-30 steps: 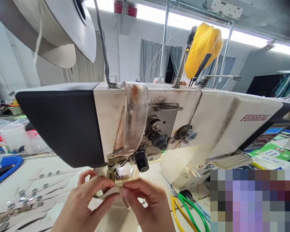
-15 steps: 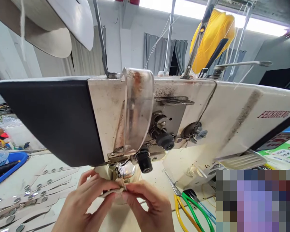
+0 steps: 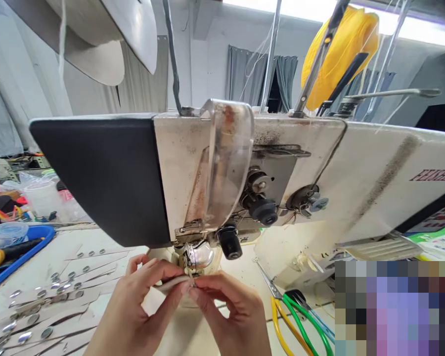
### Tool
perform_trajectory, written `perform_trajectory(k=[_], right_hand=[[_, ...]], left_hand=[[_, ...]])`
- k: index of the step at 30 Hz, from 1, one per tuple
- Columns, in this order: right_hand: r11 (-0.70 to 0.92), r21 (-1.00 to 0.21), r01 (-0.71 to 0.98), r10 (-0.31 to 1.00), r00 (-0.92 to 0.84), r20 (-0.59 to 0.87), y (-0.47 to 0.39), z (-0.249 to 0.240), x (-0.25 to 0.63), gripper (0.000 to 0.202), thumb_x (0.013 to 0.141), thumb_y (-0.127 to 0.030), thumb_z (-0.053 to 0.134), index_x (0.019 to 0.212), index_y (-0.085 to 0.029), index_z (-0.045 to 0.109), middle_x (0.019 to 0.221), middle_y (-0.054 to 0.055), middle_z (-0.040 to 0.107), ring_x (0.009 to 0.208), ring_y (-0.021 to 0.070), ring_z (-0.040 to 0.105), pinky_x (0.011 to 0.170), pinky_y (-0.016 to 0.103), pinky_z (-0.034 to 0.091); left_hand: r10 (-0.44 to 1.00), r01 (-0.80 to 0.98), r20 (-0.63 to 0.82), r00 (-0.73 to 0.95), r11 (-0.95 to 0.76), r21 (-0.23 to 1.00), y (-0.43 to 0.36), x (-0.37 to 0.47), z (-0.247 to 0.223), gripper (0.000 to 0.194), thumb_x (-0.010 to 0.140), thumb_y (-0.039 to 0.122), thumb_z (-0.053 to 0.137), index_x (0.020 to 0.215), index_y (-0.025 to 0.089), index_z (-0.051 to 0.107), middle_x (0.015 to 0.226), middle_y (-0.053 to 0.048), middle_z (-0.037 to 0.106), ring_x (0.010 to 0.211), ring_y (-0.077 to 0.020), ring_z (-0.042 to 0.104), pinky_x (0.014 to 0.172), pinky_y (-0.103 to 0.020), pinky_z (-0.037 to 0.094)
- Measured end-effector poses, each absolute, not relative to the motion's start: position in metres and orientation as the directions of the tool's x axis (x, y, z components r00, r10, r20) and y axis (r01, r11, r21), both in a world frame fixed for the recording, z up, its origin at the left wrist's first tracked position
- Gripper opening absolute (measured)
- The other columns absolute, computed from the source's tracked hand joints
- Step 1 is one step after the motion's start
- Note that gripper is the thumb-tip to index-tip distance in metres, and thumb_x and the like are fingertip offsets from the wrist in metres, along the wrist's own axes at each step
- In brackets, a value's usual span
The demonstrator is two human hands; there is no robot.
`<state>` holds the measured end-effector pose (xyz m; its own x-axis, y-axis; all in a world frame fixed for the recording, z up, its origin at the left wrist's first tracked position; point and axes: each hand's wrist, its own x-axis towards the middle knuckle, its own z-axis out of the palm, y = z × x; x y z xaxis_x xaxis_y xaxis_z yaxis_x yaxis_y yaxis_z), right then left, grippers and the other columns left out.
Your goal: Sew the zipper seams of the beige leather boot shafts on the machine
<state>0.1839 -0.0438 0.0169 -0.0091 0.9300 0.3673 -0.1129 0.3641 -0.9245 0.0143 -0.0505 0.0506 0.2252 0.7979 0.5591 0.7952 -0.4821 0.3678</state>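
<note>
A white sewing machine [image 3: 193, 158] with a black end cover fills the middle of the view. Just below its needle area, my left hand [image 3: 141, 301] pinches a small beige strip of fabric [image 3: 174, 283] between thumb and fingers. My right hand [image 3: 232, 309] grips the same strip at its right end, its thumb and forefinger meeting my left fingertips. Most of the strip is hidden by my fingers. On the table to the left lie several pale strips with round metal snaps [image 3: 46, 333].
Scissors with green and yellow handles [image 3: 300, 316] lie right of my hands. A blue tray [image 3: 40, 242] holding a dark spool stands at the left edge. Above the machine hang a yellow thread cone [image 3: 341, 54] and metal rods.
The view has shifted, so the machine and table items appear farther right. Both hands stay together at the strip, with only slight finger movement.
</note>
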Motion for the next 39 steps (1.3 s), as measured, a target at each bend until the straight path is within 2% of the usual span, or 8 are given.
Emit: perform_trajectory(k=[4,7,9,13,19,29,34,39], right_hand=[[0.298,-0.932,-0.206,0.948,-0.049,0.314,-0.039,0.017,0.187,0.006,0.079,-0.03,0.08,0.078,-0.024,0.08,0.078,0.0,0.073,0.071,0.0133,0.067,0.061,0.017,0.056],[0.281,-0.938,-0.202,0.953,-0.054,0.297,-0.038,0.02,0.191,0.005,0.082,-0.028,0.077,0.08,-0.024,0.08,0.079,0.0,0.073,0.073,0.012,0.066,0.063,0.015,0.053],[0.297,-0.933,-0.204,0.949,-0.047,0.313,-0.039,0.022,0.192,0.005,0.082,-0.025,0.076,0.083,-0.026,0.081,0.084,0.0,0.074,0.077,0.0121,0.068,0.063,0.015,0.053],[0.328,-0.927,-0.184,0.944,0.025,0.329,-0.044,0.023,0.194,0.009,0.082,-0.024,0.077,0.087,-0.028,0.082,0.087,0.0,0.077,0.08,0.0132,0.071,0.066,0.017,0.056],[0.252,-0.942,-0.221,0.967,0.091,0.237,-0.051,0.02,0.195,0.009,0.076,-0.024,0.08,0.085,-0.026,0.082,0.082,0.0,0.079,0.076,0.0137,0.073,0.067,0.017,0.058],[0.247,-0.947,-0.204,0.964,0.155,0.218,-0.058,0.018,0.191,0.012,0.074,-0.018,0.081,0.077,-0.03,0.082,0.075,-0.005,0.079,0.068,0.0097,0.072,0.068,0.013,0.055],[0.475,-0.876,-0.08,0.873,0.168,0.458,-0.055,0.007,0.192,0.022,0.079,-0.014,0.08,0.085,-0.034,0.082,0.077,-0.007,0.08,0.069,0.009,0.073,0.069,0.013,0.055],[0.749,-0.657,0.084,0.651,0.092,0.754,-0.052,-0.01,0.194,0.033,0.087,-0.005,0.07,0.105,-0.031,0.079,0.086,-0.002,0.078,0.071,0.0101,0.073,0.063,0.017,0.057]], left_hand=[[0.738,0.781,0.601,0.307,-0.556,0.285,-0.049,0.013,0.049,0.008,0.098,0.031,0.056,0.105,0.029,0.06,0.096,0.008,0.075,0.088,-0.0116,0.07,0.088,-0.025,0.051],[0.622,0.766,0.67,0.405,-0.631,0.122,-0.048,0.011,0.046,0.018,0.097,0.024,0.055,0.115,0.025,0.055,0.108,0.003,0.074,0.099,-0.0113,0.069,0.099,-0.024,0.043],[0.568,0.756,0.684,0.458,-0.654,0.037,-0.046,0.01,0.043,0.018,0.097,0.024,0.055,0.115,0.023,0.054,0.105,0.001,0.073,0.096,-0.0114,0.07,0.103,-0.025,0.037],[0.593,0.755,0.674,0.44,-0.651,0.08,-0.043,0.012,0.038,0.01,0.101,0.028,0.05,0.11,0.024,0.053,0.093,0.004,0.073,0.088,-0.013,0.07,0.1,-0.029,0.034],[0.51,0.699,0.715,0.478,-0.714,0.043,-0.04,0.018,0.037,0.017,0.092,0.015,0.059,0.105,0.023,0.053,0.084,0.01,0.072,0.068,-0.0085,0.067,0.102,-0.03,0.026],[0.452,0.662,0.766,0.458,-0.748,0.046,-0.048,0.02,0.038,0.024,0.091,0.006,0.061,0.11,0.021,0.059,0.078,0.008,0.069,0.065,-0.009,0.064,0.103,-0.037,0.029],[0.485,0.689,0.753,0.444,-0.723,0.059,-0.051,0.018,0.033,0.022,0.091,0.006,0.061,0.107,0.021,0.061,0.081,0.005,0.07,0.071,-0.0107,0.066,0.102,-0.038,0.026],[0.487,0.706,0.784,0.385,-0.703,0.09,-0.058,0.022,0.029,0.024,0.092,0.003,0.056,0.104,0.022,0.062,0.082,0.004,0.072,0.072,-0.0126,0.067,0.099,-0.04,0.027]])
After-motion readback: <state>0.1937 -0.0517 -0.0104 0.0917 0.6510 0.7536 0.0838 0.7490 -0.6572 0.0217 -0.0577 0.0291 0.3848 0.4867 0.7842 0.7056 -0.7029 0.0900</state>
